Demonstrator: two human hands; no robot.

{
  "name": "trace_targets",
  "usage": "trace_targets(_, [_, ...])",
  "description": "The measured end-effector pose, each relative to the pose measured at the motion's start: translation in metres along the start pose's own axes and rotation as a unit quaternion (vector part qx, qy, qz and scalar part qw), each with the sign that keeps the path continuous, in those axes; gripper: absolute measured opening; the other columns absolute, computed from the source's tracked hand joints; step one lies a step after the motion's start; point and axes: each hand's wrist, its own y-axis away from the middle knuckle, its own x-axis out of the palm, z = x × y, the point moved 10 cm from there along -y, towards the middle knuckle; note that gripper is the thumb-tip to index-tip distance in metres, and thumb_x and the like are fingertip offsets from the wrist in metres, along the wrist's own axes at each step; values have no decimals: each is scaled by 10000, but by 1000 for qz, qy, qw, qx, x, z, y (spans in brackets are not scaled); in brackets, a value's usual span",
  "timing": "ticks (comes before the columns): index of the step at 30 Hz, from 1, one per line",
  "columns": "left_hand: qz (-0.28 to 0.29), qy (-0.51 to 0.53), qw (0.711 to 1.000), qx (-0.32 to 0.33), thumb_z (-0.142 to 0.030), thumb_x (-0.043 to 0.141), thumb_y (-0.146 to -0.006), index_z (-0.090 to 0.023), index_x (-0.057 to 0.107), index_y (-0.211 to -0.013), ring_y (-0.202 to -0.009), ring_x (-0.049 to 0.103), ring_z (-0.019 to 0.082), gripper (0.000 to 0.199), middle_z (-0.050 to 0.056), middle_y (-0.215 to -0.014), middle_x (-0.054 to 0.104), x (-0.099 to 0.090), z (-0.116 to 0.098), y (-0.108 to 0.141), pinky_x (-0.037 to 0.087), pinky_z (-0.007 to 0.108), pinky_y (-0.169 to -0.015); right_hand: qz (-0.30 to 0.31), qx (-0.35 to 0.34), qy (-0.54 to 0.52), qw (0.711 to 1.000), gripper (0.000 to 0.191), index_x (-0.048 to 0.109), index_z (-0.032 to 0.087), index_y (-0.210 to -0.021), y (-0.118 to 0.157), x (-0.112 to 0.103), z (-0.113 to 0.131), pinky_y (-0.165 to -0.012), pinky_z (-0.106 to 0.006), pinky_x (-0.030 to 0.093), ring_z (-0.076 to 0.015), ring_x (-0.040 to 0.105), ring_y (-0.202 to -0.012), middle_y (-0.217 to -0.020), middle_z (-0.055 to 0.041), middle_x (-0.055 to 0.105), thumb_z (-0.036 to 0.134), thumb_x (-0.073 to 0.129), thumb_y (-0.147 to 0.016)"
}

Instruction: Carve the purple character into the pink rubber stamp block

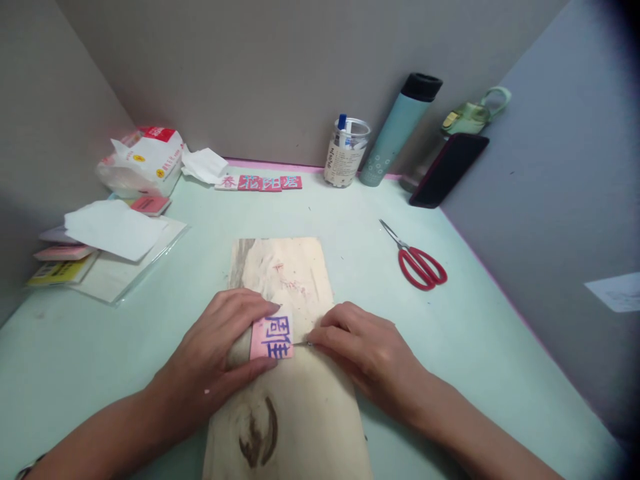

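Observation:
On a worn wooden board (300,413) lies a small pink block (271,337) with a purple-blue character drawn on its pale face. My left hand (225,347) grips the block between thumb and fingers, from its left side. The fingers of my right hand (357,347) pinch a thin, pointed metal tool (301,344), whose tip meets the block's right edge. Most of that tool is hidden inside the hand, so its exact kind does not show.
Red-handled scissors (415,260) lie to the right. At the back stand a plastic cup (345,160) with pens, a teal bottle (397,133) and a dark phone (450,170). A row of pink character tiles (270,183) lies near the wall. Papers (115,230) and a tissue pack (145,160) are left.

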Motion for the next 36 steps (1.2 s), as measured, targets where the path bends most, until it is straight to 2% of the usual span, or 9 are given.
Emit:
trace_targets(9, [16,-2,1000,4,-399,668,-932,-287,595,-1295,-1244,489,311,386,59,-1268,625,2,1,1,387,438,-1070,-10,-3,-10,1000,216,708,163,-1054,-3,0,-1,-676,-280,492,-176,585,-823,-906,-77,662,133,497,-1018])
trace_targets(15, [16,1,1000,4,-399,657,-937,-284,592,-1297,-1242,480,318,383,67,-1266,621,3,0,0,386,448,-1064,-4,-23,-25,999,203,717,146,-1061,-6,1,-1,-692,-289,509,-181,594,-827,-896,-85,668,190,523,-1023])
trace_targets(26, [7,-7,1000,7,-389,654,-941,-292,573,-1309,-1234,480,301,389,55,-1255,610,3,-3,0,379,426,-1066,-25,-36,13,999,230,715,162,-965,-6,2,7,-618,-279,430,-171,558,-743,-838,-66,676,127,490,-999])
trace_targets(36, [11,-13,1000,2,-407,643,-943,-285,589,-1300,-1227,491,318,381,68,-1254,623,2,0,1,399,444,-1054,-28,-30,8,999,230,708,171,-955,-5,-2,3,-626,-270,433,-166,555,-742,-826,-59,673,137,488,-1010])
